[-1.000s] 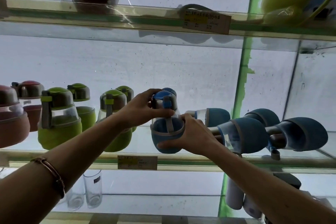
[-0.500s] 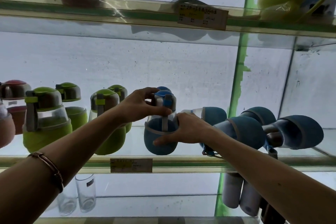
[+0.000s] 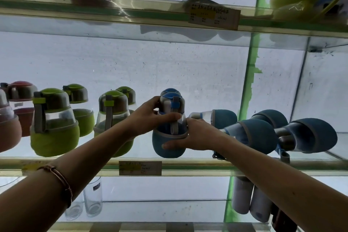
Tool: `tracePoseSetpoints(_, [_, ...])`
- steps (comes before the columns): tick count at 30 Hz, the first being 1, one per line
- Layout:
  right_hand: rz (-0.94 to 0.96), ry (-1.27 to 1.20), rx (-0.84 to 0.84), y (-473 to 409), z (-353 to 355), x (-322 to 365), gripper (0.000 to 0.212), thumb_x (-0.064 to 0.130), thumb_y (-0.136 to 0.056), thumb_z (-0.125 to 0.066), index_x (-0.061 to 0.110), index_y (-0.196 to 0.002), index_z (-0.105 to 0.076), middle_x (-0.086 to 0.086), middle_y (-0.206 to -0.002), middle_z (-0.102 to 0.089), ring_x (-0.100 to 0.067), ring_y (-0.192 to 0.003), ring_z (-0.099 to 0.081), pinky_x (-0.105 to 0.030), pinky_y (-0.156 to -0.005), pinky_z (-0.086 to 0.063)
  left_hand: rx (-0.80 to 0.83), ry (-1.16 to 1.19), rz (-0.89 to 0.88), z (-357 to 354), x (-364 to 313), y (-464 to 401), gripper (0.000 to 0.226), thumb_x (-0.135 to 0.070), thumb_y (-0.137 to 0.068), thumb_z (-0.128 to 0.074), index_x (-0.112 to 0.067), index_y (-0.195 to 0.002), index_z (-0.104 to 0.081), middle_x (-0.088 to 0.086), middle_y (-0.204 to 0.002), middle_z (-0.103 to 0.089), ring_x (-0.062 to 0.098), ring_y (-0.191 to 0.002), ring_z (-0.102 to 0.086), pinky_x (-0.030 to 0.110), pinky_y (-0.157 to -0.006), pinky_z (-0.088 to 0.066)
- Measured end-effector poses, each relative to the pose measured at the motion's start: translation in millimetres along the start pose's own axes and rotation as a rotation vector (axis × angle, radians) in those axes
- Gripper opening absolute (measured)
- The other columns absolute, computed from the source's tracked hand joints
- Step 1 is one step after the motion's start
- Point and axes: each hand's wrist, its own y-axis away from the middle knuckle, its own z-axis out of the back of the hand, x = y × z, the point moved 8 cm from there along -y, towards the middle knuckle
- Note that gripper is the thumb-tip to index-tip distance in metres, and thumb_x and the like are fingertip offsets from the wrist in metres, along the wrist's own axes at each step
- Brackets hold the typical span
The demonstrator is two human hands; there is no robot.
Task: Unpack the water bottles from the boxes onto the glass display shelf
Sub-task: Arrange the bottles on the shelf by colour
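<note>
I held the blue bottle (image 3: 170, 137) upright near the glass shelf's (image 3: 188, 164) front edge, my left hand (image 3: 152, 117) wrapping its neck, my right hand (image 3: 195, 137) cupping its sleeve, both grips steadying it beside 4 toppled bottles (image 3: 259, 135).

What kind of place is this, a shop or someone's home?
Most likely a shop. Glass display shelves carry paper price labels on their front edges, and many identical bottles stand grouped by colour, like the green bottles. Both hands hold a blue bottle.

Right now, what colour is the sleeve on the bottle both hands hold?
Blue sleeve, clearest in the head view.
</note>
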Motion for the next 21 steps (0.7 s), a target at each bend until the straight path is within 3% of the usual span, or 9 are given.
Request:
tracePoseSetpoints(3, [-0.027, 0.005, 0.031, 6.1, 11.7, -3.5, 0.057, 0.058, -0.072, -0.071, 0.021, -0.112, -0.054, 0.007, -0.098, -0.061, -0.009, -0.088, -0.055, -0.021, -0.073, -0.048, -0.019, -0.073, -0.039, 6.0, -5.9, 1.8, 0.068, -0.034, -0.074, -0.073, -0.021, -0.133, -0.042, -0.007, -0.118, -0.056, 0.008, -0.103, -0.057, 0.015, -0.069, -0.051])
tracePoseSetpoints(7, [-0.053, -0.002, 0.038, 11.2, 33.9, -14.7, 0.082, 0.054, -0.071, -0.074, 0.016, -0.137, -0.042, 0.001, -0.130, -0.057, -0.013, -0.109, -0.053, -0.025, -0.088, -0.043, -0.078, -0.192, -0.161, 15.5, -28.8, 1.6, 0.084, -0.042, -0.067, -0.073, -0.021, -0.139, -0.037, -0.001, -0.134, -0.048, 0.011, -0.117, -0.048, 0.021, -0.090, -0.043])
tracePoseSetpoints(11, [-0.028, -0.001, -0.025, 8.8, 62.4, -19.9, 0.080, 0.046, -0.074, -0.074, 0.013, -0.139, -0.040, -0.003, -0.134, -0.055, -0.017, -0.116, -0.052, -0.024, -0.089, -0.041, -0.084, -0.406, -0.260, 12.2, -59.7, -10.7, 0.070, -0.057, -0.071, -0.068, -0.023, -0.130, -0.050, 0.000, -0.138, -0.047, 0.013, -0.122, -0.048, 0.022, -0.093, -0.038])
tracePoseSetpoints(15, [-0.014, 0.028, -0.070, 5.7, 90.0, -30.6, 0.077, 0.050, -0.078, -0.069, 0.013, -0.139, -0.040, -0.003, -0.133, -0.055, -0.016, -0.116, -0.053, -0.025, -0.091, -0.042, -0.073, -0.535, -0.286, 1.2, -85.5, -32.5, 0.036, -0.039, -0.085, -0.064, -0.022, -0.116, -0.060, -0.006, -0.125, -0.057, 0.007, -0.108, -0.054, 0.020, -0.085, -0.040])
tracePoseSetpoints(18, [-0.015, 0.031, -0.088, 2.9, 105.1, -46.2, 0.076, 0.053, -0.078, -0.067, 0.014, -0.138, -0.042, -0.002, -0.131, -0.056, -0.015, -0.113, -0.054, -0.029, -0.095, -0.045, 0.010, -0.586, -0.238, -13.9, -93.5, -52.5, 0.033, -0.034, -0.086, -0.064, -0.021, -0.116, -0.060, -0.003, -0.125, -0.060, 0.010, -0.102, -0.058, 0.021, -0.077, -0.045])
tracePoseSetpoints(21, [-0.013, 0.026, -0.070, -0.7, 115.5, -62.4, 0.076, 0.053, -0.078, -0.068, 0.014, -0.138, -0.043, -0.003, -0.131, -0.057, -0.016, -0.112, -0.055, -0.029, -0.094, -0.045, 0.105, -0.684, -0.194, -30.3, -95.0, -70.5, 0.034, -0.033, -0.086, -0.064, -0.022, -0.117, -0.059, -0.001, -0.125, -0.060, 0.008, -0.098, -0.057, 0.013, -0.070, -0.041])
